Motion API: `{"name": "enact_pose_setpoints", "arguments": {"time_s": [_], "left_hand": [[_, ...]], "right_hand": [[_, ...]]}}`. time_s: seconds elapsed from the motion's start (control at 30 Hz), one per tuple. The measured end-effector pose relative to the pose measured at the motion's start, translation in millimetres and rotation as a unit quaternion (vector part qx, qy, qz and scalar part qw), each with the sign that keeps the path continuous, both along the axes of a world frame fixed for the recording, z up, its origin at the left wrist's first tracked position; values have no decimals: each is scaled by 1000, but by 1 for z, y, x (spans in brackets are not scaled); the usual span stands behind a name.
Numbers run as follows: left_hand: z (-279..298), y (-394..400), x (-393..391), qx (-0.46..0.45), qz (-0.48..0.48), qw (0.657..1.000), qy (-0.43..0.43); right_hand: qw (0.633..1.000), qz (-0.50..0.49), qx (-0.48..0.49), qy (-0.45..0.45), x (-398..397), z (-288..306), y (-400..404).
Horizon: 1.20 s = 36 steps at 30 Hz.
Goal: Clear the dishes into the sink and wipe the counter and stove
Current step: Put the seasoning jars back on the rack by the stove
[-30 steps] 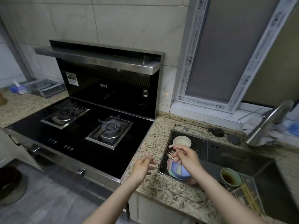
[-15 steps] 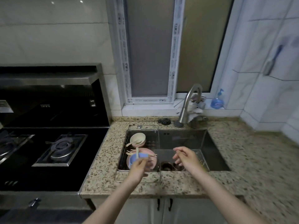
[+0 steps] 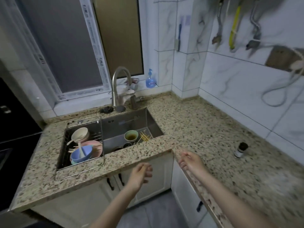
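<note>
Speckled granite worktop [image 3: 205, 129]: both hands have left the steel sink [image 3: 148, 119]; left hand [image 3: 139, 174] and right hand [image 3: 191, 162] loosely curled, empty. Blue bowl [image 3: 82, 153] sits in sink's left rack; wiping next, likely.

Stove [image 3: 14, 129] cut off at left edge
</note>
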<state>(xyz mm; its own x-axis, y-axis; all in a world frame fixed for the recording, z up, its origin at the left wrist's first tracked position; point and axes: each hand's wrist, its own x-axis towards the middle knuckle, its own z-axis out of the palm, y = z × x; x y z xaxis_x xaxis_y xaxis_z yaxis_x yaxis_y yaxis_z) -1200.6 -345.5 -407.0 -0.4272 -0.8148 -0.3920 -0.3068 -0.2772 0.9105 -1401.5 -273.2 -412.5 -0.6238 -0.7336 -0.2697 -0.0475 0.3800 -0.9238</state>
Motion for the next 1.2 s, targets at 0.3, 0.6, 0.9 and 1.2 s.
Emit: {"name": "enact_pose_setpoints", "arguments": {"time_s": [0.3,0.6,0.9,1.2], "left_hand": [[7,51,-87,-10,-142,990,9],[-15,95,-124,-71,-305,950,7],[-43,128,-131,-116,-392,912,22],[-43,134,-148,-64,-391,918,-23]], "right_hand": [[987,-162,3,-3,-62,17,113],[945,-326,4,36,-59,19,224],[918,-387,49,76,-24,3,291],[908,-411,35,72,-32,-7,305]]}}
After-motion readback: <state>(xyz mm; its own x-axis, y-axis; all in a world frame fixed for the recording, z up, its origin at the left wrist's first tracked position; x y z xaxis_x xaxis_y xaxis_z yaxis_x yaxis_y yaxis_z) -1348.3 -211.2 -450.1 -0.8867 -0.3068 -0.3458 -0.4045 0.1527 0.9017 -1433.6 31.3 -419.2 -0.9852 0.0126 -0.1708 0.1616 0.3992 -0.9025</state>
